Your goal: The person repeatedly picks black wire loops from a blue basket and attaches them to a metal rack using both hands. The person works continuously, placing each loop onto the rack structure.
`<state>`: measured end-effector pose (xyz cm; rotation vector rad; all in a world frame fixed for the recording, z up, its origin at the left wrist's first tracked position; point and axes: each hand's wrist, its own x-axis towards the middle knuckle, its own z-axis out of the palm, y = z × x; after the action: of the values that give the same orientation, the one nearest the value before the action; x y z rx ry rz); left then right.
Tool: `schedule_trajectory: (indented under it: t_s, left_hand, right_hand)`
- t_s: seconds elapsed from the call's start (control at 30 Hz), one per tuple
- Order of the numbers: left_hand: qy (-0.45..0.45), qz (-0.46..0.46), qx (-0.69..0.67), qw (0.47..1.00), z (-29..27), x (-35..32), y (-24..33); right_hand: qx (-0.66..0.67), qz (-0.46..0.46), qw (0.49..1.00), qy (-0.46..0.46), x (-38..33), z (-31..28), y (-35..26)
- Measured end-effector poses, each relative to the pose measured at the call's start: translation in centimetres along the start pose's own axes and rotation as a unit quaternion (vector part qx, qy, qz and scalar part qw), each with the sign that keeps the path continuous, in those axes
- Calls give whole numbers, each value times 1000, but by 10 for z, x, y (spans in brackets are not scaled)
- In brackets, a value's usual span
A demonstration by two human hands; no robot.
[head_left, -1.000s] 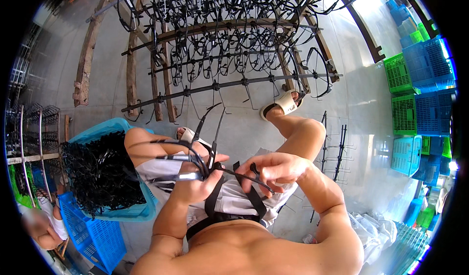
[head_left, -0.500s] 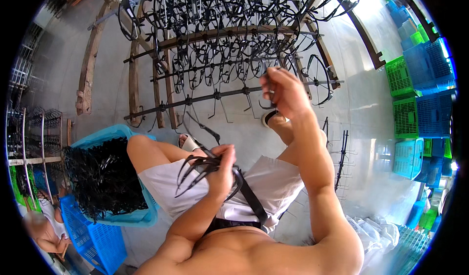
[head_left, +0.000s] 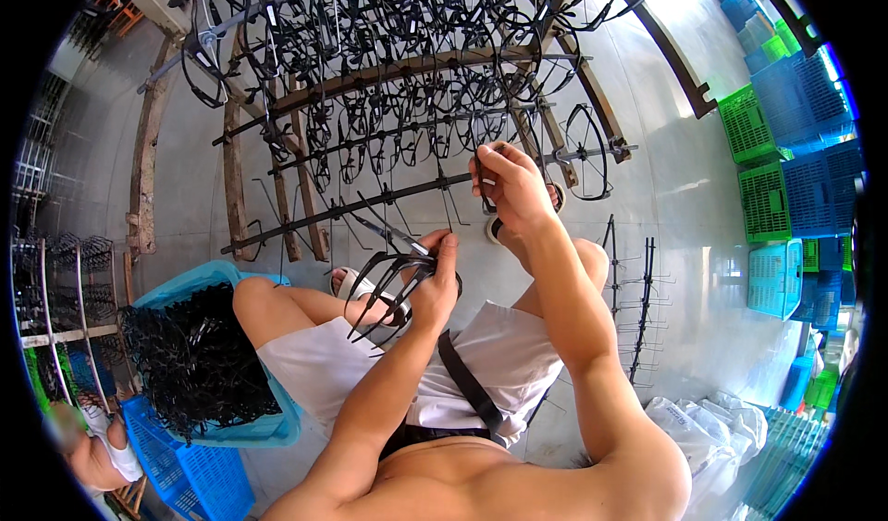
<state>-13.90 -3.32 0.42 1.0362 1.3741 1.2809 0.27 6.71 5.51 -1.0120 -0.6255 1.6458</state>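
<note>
My left hand (head_left: 435, 281) is closed round a bunch of thin black curved frame pieces (head_left: 377, 276), which fan out to its left above my knees. Further forward, my right hand (head_left: 513, 186) pinches one slim black curved piece (head_left: 484, 193) close to the front hooked rod (head_left: 370, 199) of a rack. Whether that piece touches the rod or a hook I cannot tell. Wire hooks stick out along this rod. Many similar black frame pieces (head_left: 435, 22) hang from the rods behind it, and one hangs at its right end.
A light-blue basket (head_left: 289, 419) heaped with black pieces (head_left: 199, 364) stands by my left leg, a blue crate (head_left: 190, 461) behind it. Spare hooked rods (head_left: 645, 308) lie at right, near a clear plastic bag (head_left: 703, 433). Green and blue crates (head_left: 763, 202) line the right; another person (head_left: 97, 452) sits far left.
My left hand has moved up and forward with its bunch of pieces. The right hand has shifted slightly left and down, still pinching a piece. The view has shifted a little.
</note>
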Motion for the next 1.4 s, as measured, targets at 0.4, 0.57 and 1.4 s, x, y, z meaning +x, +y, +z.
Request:
schedule_trajectory:
  t_s: [0.4, 0.57, 1.4]
  left_hand:
    - [58, 16, -39, 997, 14, 15, 13]
    - [66, 26, -41, 997, 14, 20, 13]
    - [44, -9, -1, 999, 10, 21, 24]
  right_hand:
    - [-123, -44, 991, -24, -15, -11, -2]
    - [-149, -31, 988, -10, -18, -8, -6]
    - [-198, 1, 980, 23, -19, 0, -14]
